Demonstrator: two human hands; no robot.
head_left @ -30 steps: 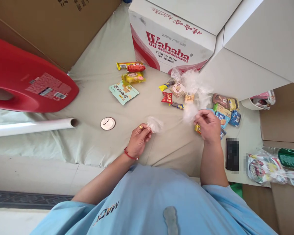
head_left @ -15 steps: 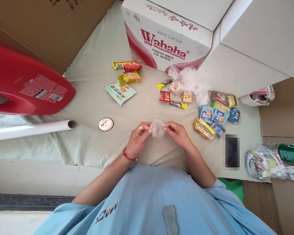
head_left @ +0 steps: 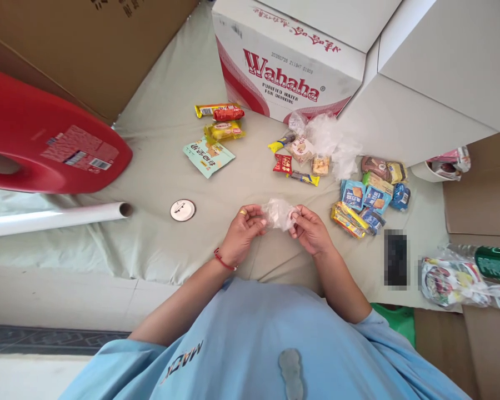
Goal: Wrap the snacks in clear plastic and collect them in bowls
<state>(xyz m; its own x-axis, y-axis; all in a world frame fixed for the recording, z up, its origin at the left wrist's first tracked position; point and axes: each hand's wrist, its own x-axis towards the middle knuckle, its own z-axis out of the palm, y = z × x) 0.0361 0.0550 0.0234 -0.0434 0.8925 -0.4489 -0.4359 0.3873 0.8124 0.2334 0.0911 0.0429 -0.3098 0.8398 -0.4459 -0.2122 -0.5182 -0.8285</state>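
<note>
Cloth (head_left: 150, 239), snacks (head_left: 353, 194) beyond clear plastic (head_left: 278, 214)

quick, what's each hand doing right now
Left hand: closed, fingers holding one side of a crumpled plastic bag.
Right hand: closed, fingers holding the other side of the plastic bag.

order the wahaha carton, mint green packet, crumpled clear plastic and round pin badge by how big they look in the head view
1. Wahaha carton, clearly largest
2. Mint-green packet and crumpled clear plastic, unranked: they look close, and the plastic may be nearer the camera
3. Round pin badge, smallest
</note>
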